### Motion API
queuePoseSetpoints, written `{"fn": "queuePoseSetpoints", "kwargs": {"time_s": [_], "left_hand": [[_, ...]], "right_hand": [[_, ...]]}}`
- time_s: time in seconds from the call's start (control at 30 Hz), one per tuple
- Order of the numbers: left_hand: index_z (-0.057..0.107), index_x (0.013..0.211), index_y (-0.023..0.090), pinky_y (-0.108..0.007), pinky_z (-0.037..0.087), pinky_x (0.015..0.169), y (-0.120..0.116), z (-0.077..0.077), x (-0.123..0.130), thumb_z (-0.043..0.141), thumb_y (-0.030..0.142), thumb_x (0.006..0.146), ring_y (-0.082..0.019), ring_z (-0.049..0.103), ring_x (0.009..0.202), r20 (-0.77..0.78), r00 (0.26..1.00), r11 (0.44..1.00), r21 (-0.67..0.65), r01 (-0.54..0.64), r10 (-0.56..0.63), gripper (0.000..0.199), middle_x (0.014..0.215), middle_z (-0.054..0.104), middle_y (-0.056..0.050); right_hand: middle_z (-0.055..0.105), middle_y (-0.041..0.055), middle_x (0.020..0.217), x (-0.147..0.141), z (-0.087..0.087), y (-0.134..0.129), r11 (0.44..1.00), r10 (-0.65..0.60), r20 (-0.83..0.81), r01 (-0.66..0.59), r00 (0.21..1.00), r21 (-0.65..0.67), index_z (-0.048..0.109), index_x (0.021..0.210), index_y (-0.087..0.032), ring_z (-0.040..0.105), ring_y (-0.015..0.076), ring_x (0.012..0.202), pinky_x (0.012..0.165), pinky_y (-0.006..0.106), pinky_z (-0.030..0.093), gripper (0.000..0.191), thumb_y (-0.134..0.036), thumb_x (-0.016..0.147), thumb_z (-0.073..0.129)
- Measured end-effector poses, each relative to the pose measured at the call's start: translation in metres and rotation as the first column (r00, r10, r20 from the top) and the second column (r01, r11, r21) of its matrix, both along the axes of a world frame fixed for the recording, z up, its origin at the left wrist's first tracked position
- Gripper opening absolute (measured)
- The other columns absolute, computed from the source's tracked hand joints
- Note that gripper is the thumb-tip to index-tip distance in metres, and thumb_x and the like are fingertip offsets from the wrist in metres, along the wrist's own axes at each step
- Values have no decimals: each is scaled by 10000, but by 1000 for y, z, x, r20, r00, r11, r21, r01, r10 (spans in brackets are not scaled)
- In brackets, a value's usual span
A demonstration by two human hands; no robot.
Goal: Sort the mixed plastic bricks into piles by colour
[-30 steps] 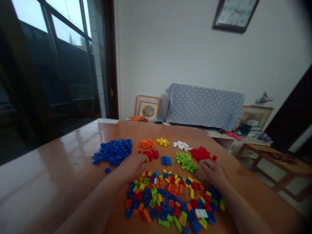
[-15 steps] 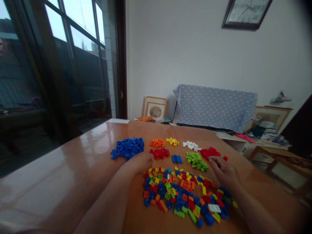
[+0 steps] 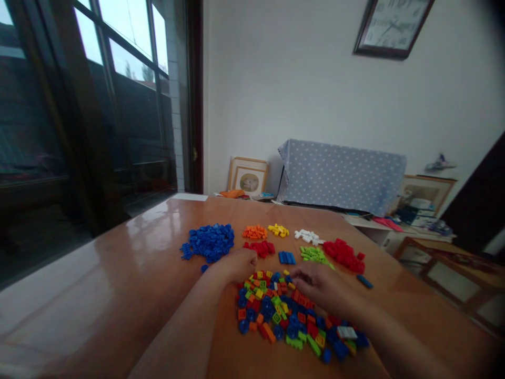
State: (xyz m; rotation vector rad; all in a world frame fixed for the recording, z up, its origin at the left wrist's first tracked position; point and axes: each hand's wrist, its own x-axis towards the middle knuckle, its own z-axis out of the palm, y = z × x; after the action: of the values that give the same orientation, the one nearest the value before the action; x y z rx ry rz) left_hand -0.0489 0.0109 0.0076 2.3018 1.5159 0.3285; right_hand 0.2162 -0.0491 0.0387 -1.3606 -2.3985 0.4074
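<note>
Mixed bricks (image 3: 292,320) lie loose on the wooden table (image 3: 130,268), spread in front of the person; take them as the centre of the clock. The change is at the right hand (image 3: 315,281): it is no longer beside the large red heap (image 3: 344,254) at one to two o'clock, but over the mixed bricks' one o'clock edge, its fingers bent and close together. That brings its fingertips among the unsorted colours and leaves the large red heap in plain sight, with a single blue piece (image 3: 364,281) lying near it at two o'clock.

The left hand (image 3: 242,265) stays at about ten o'clock, its fingers curled in tightly, near the small red heap (image 3: 259,248). The view is soft and small at both sets of fingertips, so I cannot tell whether either hand pinches a brick.

The one-colour groups stand apart beyond the mixed bricks: the blue heap (image 3: 211,242) at ten o'clock, orange bricks (image 3: 254,232) at eleven, yellow bricks (image 3: 278,230) and the blue row (image 3: 286,257) near twelve, white bricks (image 3: 309,237) just past twelve, and green bricks (image 3: 314,255) towards one, partly behind the right hand.
</note>
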Motion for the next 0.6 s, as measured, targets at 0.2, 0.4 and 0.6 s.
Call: {"fn": "queuePoseSetpoints", "kwargs": {"time_s": [0.2,0.4,0.6], "left_hand": [[689,864,193,-244,387,613,3,-3,-2,525,201,781,-175,624,769,-15,999,999,3,39,-39,184,855,706,-58],[675,848,196,-246,383,619,5,-5,-2,525,218,799,-175,625,785,-21,999,998,33,48,-47,160,845,701,-48],[655,842,192,-236,361,580,0,3,-2,514,231,801,-168,618,745,0,999,999,0,53,-53,152,815,691,-40]], "right_hand": [[689,34,897,-56,-5,1,998,48,105,-50,993,23,709,945,-221,586,173,766,633,250,344,182,-315,837,597],[680,37,850,-71,-15,9,998,15,219,-30,976,64,717,868,-208,565,171,739,600,250,303,158,-316,813,615],[682,27,878,-54,-20,10,998,-36,62,32,997,60,715,888,-211,578,161,768,629,234,353,152,-260,795,605]]}}
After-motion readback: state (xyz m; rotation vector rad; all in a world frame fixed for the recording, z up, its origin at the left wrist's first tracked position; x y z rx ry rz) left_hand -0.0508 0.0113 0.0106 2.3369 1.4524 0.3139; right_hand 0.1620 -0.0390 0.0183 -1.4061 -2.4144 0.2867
